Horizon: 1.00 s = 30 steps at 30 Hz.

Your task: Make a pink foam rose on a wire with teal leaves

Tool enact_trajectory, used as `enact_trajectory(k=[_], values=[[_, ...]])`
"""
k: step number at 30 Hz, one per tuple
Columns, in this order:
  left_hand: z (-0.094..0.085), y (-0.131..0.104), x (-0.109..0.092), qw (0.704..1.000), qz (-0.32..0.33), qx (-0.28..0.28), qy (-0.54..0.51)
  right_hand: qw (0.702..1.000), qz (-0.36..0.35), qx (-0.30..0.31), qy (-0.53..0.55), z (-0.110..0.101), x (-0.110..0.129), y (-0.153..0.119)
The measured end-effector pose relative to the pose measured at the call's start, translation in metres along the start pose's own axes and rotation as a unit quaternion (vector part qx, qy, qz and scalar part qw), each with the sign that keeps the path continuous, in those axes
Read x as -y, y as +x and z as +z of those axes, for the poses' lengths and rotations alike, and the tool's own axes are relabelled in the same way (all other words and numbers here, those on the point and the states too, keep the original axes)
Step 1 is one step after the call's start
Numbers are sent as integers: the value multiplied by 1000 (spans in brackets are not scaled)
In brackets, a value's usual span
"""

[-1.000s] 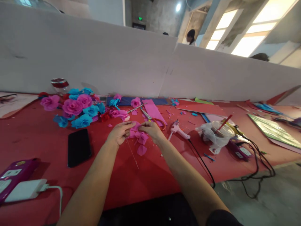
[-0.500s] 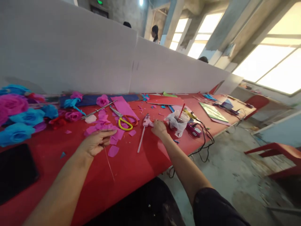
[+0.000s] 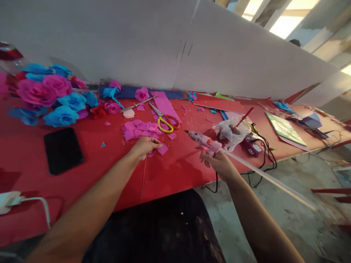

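My right hand (image 3: pixel 218 162) is closed around the handle of a pink hot glue gun (image 3: pixel 204 142), raised over the table with its dark nozzle pointing left. A long translucent glue stick (image 3: pixel 268 177) sticks out of its back. My left hand (image 3: pixel 144 147) is closed in a pinch, and a thin wire (image 3: pixel 144 179) hangs down from it. A pink paper piece (image 3: pixel 162 149) lies at its fingertips; whether it is pinched too I cannot tell. Just beyond are a pile of pink paper pieces (image 3: pixel 137 128) and yellow-and-orange-handled scissors (image 3: pixel 163 120).
Blue, pink and red paper flowers (image 3: pixel 61 115) cluster at the left, behind a black phone (image 3: pixel 63 150). A plastic cup (image 3: pixel 242 126) in a white bag and a purple power strip (image 3: pixel 252 147) with black cables stand at right. A white partition (image 3: pixel 123 47) runs behind.
My right hand has picked the glue gun up off the table and brought it nearer, turning it nozzle-left. My left hand stays pinched on the wire. The view has tilted down and left.
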State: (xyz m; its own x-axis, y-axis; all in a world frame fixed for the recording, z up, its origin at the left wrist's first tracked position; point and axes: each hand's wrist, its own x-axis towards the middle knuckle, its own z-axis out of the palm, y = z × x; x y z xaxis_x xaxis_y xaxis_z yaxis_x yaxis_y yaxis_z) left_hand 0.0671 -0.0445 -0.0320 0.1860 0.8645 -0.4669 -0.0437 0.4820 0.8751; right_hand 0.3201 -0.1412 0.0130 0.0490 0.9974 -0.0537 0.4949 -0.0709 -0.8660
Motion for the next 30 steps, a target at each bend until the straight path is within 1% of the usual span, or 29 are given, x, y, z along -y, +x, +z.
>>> enact_trajectory(k=[2, 3, 4, 6, 10, 16, 19, 22, 27, 30], values=[[2, 0, 1, 1000, 1, -12, 11, 995, 7, 71, 68, 11, 4, -14], [3, -1, 1, 1000, 2, -19, 14, 992, 17, 98, 82, 16, 5, -18], [3, -1, 1, 1000, 4, -28, 14, 990, 32, 117, 79, 20, 6, -20], [5, -2, 1, 999, 9, -40, 12, 987, 63, 133, 59, 27, 6, -21], [7, -2, 1, 999, 13, -43, 25, 984, 99, 144, 42, 35, 4, -15], [6, 2, 5, 996, 31, -57, 65, 982, 106, 154, 29, 39, 9, -8], [6, 2, 6, 995, 36, -62, 74, 982, 104, 159, 22, 40, 7, -5], [6, 0, 3, 995, 33, -52, 76, 982, 99, 161, 12, 41, 2, -2], [7, -5, -2, 995, -1, -32, 93, 981, 100, 163, 14, 41, -6, 1], [6, -6, -3, 994, 8, -36, 104, 982, 98, 157, 22, 41, -7, 3]])
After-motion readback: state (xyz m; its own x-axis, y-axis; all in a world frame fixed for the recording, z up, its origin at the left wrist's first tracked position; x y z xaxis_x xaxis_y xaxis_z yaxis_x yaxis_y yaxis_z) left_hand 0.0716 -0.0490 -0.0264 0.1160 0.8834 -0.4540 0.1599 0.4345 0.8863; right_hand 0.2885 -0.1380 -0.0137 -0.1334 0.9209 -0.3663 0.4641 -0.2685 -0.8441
